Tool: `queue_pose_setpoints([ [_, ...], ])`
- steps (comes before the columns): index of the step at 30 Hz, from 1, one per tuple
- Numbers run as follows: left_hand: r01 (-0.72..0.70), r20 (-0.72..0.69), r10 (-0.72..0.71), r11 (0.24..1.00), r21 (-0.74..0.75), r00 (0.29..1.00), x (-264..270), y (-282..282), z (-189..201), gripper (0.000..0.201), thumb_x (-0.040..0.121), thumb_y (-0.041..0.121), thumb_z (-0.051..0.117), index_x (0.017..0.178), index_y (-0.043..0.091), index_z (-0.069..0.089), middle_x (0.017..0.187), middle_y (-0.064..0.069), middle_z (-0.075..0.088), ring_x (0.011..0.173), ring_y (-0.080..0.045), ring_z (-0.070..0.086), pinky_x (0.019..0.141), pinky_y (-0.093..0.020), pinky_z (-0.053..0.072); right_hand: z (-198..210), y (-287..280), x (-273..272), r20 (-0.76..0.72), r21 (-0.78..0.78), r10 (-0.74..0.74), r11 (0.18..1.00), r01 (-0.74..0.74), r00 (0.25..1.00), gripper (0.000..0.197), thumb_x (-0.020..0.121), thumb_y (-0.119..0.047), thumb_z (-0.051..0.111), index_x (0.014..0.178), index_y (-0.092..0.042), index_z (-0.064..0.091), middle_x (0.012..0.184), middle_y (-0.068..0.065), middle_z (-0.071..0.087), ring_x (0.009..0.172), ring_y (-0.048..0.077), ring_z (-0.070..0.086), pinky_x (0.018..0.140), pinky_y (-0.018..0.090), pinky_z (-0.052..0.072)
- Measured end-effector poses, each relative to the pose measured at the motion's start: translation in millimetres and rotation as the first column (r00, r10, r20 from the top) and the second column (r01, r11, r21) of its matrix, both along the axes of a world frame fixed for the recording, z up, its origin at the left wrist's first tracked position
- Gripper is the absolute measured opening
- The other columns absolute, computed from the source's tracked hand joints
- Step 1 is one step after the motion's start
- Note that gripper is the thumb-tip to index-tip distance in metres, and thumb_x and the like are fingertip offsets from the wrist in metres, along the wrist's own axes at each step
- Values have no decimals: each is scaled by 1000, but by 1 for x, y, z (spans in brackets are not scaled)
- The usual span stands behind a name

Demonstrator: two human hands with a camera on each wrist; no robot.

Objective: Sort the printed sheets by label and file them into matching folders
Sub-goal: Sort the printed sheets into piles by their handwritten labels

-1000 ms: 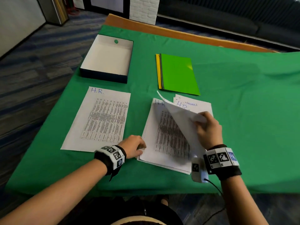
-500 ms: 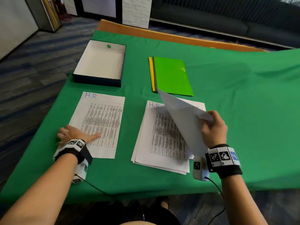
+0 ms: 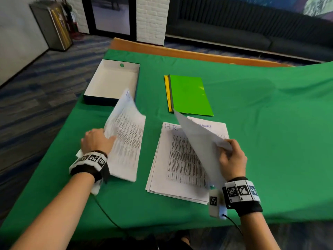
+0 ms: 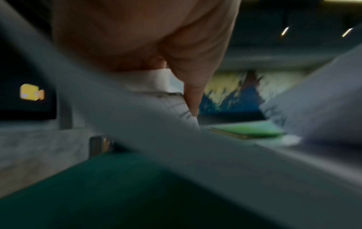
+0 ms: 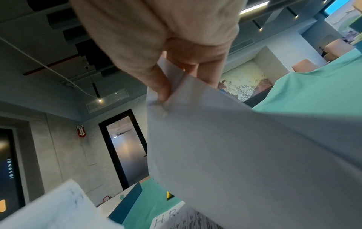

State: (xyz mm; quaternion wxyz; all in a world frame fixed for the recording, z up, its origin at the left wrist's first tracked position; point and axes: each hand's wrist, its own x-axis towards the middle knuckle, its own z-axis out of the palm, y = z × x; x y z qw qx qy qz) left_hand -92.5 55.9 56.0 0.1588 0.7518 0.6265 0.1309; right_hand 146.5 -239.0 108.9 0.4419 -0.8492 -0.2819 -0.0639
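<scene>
Sorting is the step in hand, with nothing filed yet: the folders [image 3: 189, 95], a green one over a yellow one, lie closed just beyond the stack [image 3: 180, 159]. The right hand [image 3: 232, 156] pinches the near right part of 1 lifted sheet [image 3: 198, 147] between thumb and fingers, its blank back toward the camera, peeled up over the stack, whose exposed top page reads "H.R."; a page under it shows a different, partly hidden label. Left of the stack, the left hand [image 3: 97, 143] grips the left edge of a loose sheet [image 3: 126, 139], raising and bending it off the green cloth [image 3: 270, 141]; the left wrist view is too blurred to show more than a thumb pressed on paper. An open box [image 3: 111, 82] sits beyond and left of the stack. As I judge it, the next move calls for reading each sheet's label, laying like with like in separate piles left of the stack, then freeing 1 hand to open a folder. Thin paper may buckle or slide if gripped by 1 edge only.
</scene>
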Motion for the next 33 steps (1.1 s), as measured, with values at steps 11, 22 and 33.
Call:
queue_pose_setpoints([
  [11,353,438,-161,845,-402,884,110,-76,-26,58,67,31,81,112,6,52,112,-7,62,99,-26,61,83,-35,52,28,4,8,256,147,-60,989,23,965,3,85,-6,61,86,-3,60,59,-3,47,52,10,35,50,22,27],
  [22,286,345,-119,825,-488,931,104,-87,-66,51,96,46,40,118,4,56,117,-18,62,105,-35,57,89,-37,45,-71,16,-48,61,-429,545,770,-471,836,31,69,0,67,86,-24,59,68,-7,62,50,15,57,40,19,42],
  [33,254,96,-237,848,-466,967,121,-107,-58,76,71,43,76,126,4,42,131,-20,38,121,-31,41,105,-33,34,-85,-22,54,-375,-673,-192,729,-125,907,76,70,-68,62,119,-11,53,130,13,39,121,25,39,101,36,39],
])
